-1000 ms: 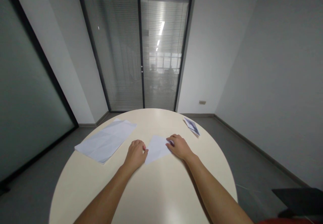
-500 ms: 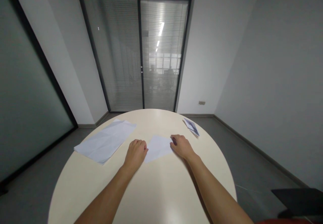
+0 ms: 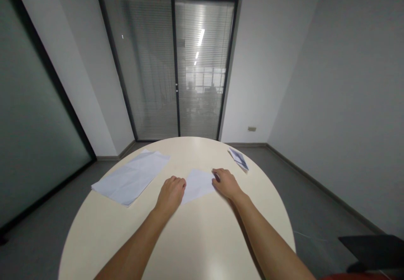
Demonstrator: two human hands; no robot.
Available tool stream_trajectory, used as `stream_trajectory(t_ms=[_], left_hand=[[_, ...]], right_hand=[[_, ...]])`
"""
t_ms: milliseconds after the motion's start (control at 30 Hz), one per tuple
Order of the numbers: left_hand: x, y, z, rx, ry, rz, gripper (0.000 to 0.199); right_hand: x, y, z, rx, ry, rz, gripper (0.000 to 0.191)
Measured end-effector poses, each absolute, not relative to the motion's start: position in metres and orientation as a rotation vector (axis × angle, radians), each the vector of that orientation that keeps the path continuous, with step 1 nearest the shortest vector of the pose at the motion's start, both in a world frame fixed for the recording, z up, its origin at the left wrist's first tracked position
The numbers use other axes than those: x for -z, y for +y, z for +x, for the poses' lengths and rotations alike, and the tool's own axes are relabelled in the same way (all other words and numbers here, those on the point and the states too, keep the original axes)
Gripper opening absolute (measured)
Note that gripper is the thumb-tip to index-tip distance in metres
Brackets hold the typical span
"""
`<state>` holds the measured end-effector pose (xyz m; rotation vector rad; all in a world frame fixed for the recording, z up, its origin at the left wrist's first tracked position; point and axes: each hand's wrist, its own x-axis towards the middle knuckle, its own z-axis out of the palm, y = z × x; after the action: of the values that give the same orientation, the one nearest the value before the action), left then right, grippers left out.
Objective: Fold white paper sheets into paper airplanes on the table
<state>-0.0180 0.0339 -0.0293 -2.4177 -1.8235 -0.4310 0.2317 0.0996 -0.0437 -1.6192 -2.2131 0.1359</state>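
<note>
both bare forearms reach forward from the lower edge, the left forearm (image 3: 139, 240) slanting inward to the right and the right forearm (image 3: 263, 233) slanting inward to the left, with the two hands apart. the left hand (image 3: 171, 191) is back up, knuckles raised and fingers curled under, their tips hidden. the right hand (image 3: 225, 183) points leftward, its fingers bent and a small gap between thumb and forefinger.

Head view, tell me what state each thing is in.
Middle sheet: flat on the table, between the hands
Left papers: stacked, creased
Printed paper: lying near the rim, seemingly folded
Blinds: lowered
Left hand: fingers curled by the middle sheet, grip unclear
Right hand: fingers bent, thumb apart
</note>
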Motion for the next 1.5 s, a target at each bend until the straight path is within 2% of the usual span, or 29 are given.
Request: stream_trajectory(t_ms=[133,300,467,633,867,1367,1500], left_hand=[[0.022,0.028,-0.015,0.419,-1.829,-2.412,0.017],[0.018,0.023,-0.006,0.302,-1.825,-2.377,0.031],[0.020,0.022,-0.002,0.231,-1.818,-2.369,0.030],[0.023,0.021,-0.002,0.201,-1.803,-2.357,0.038],[0.021,0.019,0.000,0.145,-1.809,-2.370,0.035],[0.015,0.016,0.001,0.169,-1.872,-2.413,0.031],[0.017,0.017,0.000,0.177,-1.865,-2.412,0.033]], right_hand=[[0.045,0.100,0.232,-0.153,-2.209,-1.602,0.044],[0.043,0.098,0.231,-0.140,-2.213,-1.604,0.041],[0.041,0.098,0.231,-0.085,-2.215,-1.654,0.033],[0.039,0.099,0.231,-0.072,-2.203,-1.707,0.031],[0.037,0.098,0.230,-0.045,-2.178,-1.801,0.033],[0.040,0.099,0.228,-0.091,-2.166,-1.721,0.029],[0.042,0.100,0.227,-0.109,-2.166,-1.677,0.036]])
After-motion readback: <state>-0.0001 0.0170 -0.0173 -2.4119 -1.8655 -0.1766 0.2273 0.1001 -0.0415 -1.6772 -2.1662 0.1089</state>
